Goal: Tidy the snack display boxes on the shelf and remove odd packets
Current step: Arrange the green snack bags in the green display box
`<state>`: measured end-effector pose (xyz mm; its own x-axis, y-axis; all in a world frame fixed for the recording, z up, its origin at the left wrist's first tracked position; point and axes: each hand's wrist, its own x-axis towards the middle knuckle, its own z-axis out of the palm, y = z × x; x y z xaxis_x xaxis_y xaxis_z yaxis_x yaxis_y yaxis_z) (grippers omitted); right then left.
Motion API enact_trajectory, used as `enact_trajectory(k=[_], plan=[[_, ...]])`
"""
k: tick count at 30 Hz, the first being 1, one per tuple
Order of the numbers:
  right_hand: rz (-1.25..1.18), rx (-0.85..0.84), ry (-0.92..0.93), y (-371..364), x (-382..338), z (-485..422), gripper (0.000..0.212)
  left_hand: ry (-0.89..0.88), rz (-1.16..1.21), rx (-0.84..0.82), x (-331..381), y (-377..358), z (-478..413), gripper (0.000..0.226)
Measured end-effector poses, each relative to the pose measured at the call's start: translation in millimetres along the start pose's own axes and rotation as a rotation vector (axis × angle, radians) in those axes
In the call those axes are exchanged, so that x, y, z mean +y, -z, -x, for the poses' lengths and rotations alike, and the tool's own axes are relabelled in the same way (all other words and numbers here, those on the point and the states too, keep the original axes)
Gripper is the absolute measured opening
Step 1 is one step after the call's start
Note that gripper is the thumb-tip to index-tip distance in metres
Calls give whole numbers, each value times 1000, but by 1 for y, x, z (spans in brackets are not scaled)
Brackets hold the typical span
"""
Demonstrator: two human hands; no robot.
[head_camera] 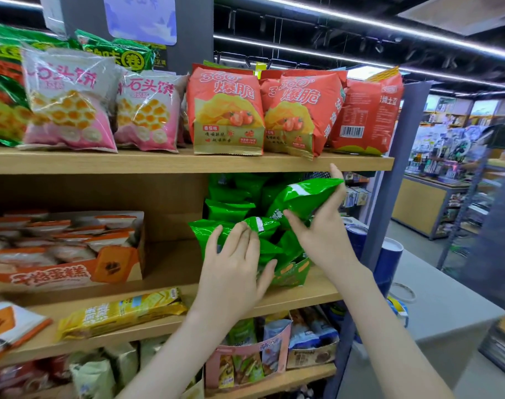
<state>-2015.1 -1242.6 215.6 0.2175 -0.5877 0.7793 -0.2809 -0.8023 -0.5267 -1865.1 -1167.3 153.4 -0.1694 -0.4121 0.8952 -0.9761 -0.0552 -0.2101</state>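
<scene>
A green display box (293, 273) full of green snack packets stands at the right end of the middle shelf (170, 315). My right hand (321, 228) grips one green packet (306, 198), lifted above the box and just under the upper shelf. My left hand (234, 266) lies with spread fingers against the front green packets (208, 233) in the box. To the left stands an orange and white display box (64, 275) of cake packets. A yellow packet (121, 312) lies flat near the middle shelf's front edge.
Pink, red and green snack bags (228, 110) line the upper shelf. An orange and white packet (9, 329) lies at the far left of the middle shelf. Small display boxes (251, 358) fill the lower shelf. A grey counter (441, 306) and blue tubs (389, 260) stand to the right.
</scene>
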Motion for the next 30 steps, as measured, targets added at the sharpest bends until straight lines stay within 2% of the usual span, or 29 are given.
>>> enact_trajectory(k=[3,5,7,9,11,13,17,25,30], plan=[[26,-13,-4,-10,9,4,112,-3,1,-5,0,1,1,52],[40,35,51,-12,8,5,114,-4,1,-5,0,1,1,52],[244,117,220,-10,8,4,103,-8,-2,-7,0,1,1,51],[487,171,372,-8,8,5,81,-14,-3,-9,-2,1,2,51],[554,160,420,-4,9,6,60,-21,-3,-15,-3,1,1,51],[553,133,443,0,13,7,49,-24,2,-20,-3,1,0,51],[503,33,339,3,26,2,42,-27,8,-16,-3,0,-1,50],[246,-287,54,5,51,-15,52,-40,17,-34,-20,-23,-23,60],[245,-272,33,-2,68,-19,60,-7,-54,-111,-34,-34,-47,73]])
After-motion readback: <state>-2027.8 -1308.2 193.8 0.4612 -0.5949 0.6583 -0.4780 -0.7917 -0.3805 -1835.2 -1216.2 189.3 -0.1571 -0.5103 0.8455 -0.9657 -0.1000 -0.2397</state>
